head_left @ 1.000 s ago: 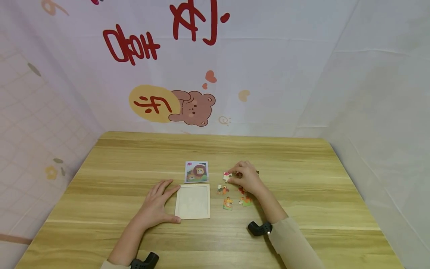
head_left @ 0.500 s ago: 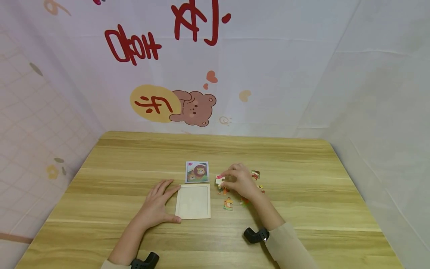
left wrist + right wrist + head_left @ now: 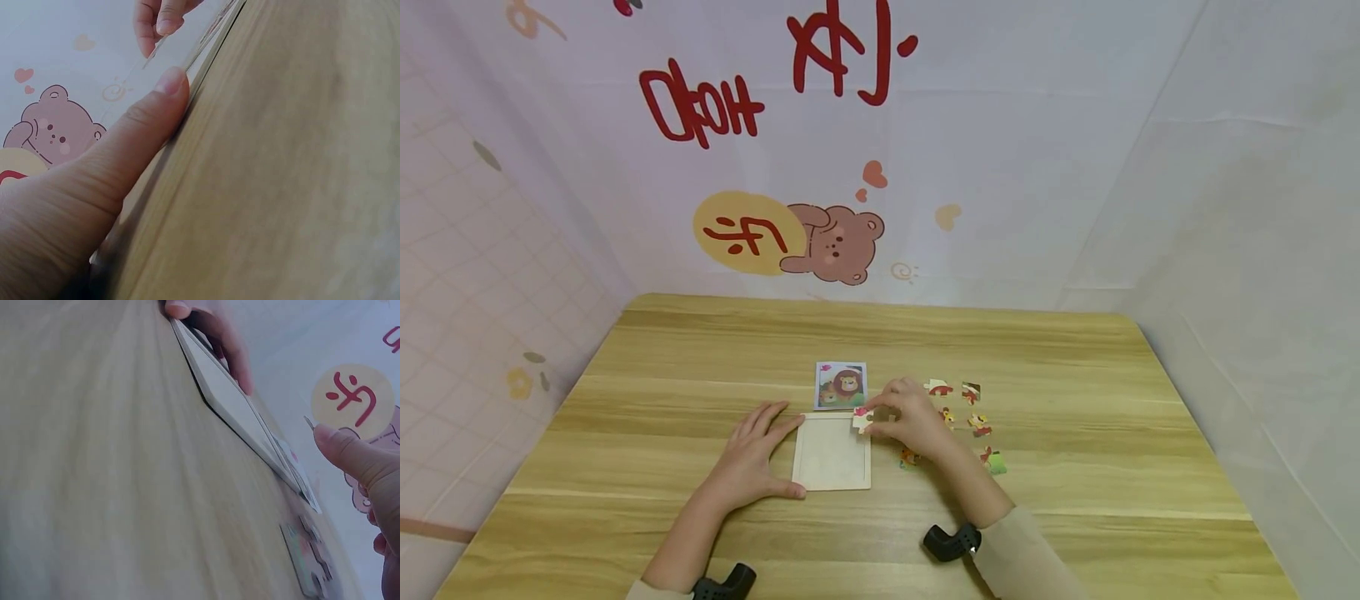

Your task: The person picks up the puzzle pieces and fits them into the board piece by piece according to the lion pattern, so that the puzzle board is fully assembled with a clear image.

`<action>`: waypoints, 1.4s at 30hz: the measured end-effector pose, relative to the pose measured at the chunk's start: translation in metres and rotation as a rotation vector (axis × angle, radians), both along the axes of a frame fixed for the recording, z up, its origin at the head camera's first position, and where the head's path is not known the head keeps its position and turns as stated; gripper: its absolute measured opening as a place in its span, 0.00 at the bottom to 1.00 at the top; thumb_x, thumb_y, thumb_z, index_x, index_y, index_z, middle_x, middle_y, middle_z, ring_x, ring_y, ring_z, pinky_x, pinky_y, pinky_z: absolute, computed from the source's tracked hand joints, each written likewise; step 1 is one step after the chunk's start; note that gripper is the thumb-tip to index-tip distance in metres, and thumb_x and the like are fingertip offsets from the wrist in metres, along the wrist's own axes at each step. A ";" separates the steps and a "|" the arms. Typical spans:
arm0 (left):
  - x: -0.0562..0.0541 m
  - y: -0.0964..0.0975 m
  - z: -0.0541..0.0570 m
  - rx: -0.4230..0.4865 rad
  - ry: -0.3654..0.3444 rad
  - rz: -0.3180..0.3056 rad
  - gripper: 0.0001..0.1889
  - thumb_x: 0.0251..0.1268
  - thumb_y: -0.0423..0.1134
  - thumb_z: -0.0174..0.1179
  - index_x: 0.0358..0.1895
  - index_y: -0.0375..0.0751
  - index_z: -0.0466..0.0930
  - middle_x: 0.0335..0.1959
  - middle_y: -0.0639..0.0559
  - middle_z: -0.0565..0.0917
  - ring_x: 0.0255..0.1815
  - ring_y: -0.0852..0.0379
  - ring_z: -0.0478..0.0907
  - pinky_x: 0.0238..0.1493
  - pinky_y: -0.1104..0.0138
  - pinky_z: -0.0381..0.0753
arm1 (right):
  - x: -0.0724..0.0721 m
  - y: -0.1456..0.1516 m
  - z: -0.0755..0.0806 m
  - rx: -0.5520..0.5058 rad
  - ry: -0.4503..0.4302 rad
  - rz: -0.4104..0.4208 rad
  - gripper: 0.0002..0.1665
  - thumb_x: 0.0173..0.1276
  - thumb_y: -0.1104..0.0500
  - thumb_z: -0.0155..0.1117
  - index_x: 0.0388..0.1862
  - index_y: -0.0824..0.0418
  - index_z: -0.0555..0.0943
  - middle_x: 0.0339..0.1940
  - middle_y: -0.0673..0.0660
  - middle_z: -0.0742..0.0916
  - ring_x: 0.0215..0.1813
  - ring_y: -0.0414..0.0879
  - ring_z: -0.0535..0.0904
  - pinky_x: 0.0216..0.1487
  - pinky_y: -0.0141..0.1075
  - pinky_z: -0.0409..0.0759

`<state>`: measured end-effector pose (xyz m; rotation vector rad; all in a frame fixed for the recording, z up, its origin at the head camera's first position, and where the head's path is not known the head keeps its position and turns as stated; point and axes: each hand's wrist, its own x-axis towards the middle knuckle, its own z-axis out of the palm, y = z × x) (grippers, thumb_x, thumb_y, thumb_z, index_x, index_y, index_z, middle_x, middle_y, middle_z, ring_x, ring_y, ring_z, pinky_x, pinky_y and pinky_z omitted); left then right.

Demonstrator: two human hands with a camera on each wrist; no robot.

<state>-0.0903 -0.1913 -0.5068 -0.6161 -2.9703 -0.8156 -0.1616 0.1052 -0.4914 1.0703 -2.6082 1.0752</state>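
On the wooden table (image 3: 1060, 367), the right hand (image 3: 912, 421) pinches the piece (image 3: 861, 421) above the far right corner of the tray (image 3: 831, 456), jutting leftward from the grip, long axis unclear; the left hand (image 3: 752, 460), spread, touches the tray.

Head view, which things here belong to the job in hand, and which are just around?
Belong, it seems:
puzzle piece pinched by the right hand
wooden frame touched by the left hand
loose puzzle pieces
lion card

Just around:
table, merely the surface
black wrist devices
bear-printed backdrop
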 end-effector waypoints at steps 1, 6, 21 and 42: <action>0.000 0.000 0.000 0.001 0.000 -0.001 0.61 0.25 0.78 0.66 0.70 0.47 0.67 0.73 0.41 0.56 0.73 0.37 0.46 0.64 0.37 0.46 | 0.001 -0.003 0.000 -0.001 0.000 0.005 0.18 0.49 0.49 0.78 0.39 0.53 0.88 0.28 0.48 0.78 0.35 0.40 0.65 0.38 0.35 0.65; -0.001 0.001 0.000 0.000 -0.002 0.002 0.61 0.25 0.77 0.66 0.70 0.47 0.67 0.73 0.42 0.56 0.73 0.38 0.46 0.64 0.37 0.47 | 0.006 -0.015 -0.001 -0.006 -0.056 0.037 0.18 0.50 0.50 0.78 0.40 0.54 0.88 0.28 0.49 0.78 0.33 0.41 0.67 0.34 0.31 0.66; -0.003 0.002 0.000 -0.004 -0.001 0.000 0.60 0.26 0.78 0.65 0.70 0.48 0.67 0.73 0.42 0.56 0.73 0.38 0.46 0.63 0.36 0.48 | 0.011 -0.049 -0.008 0.065 -0.062 0.048 0.19 0.52 0.46 0.76 0.41 0.51 0.88 0.32 0.43 0.81 0.32 0.36 0.69 0.34 0.27 0.68; -0.006 0.002 0.000 0.008 0.008 -0.015 0.59 0.27 0.76 0.67 0.70 0.47 0.67 0.73 0.41 0.56 0.73 0.37 0.46 0.63 0.36 0.48 | 0.004 -0.071 -0.011 0.145 -0.074 -0.014 0.22 0.53 0.42 0.73 0.44 0.50 0.88 0.42 0.44 0.85 0.40 0.35 0.77 0.41 0.28 0.74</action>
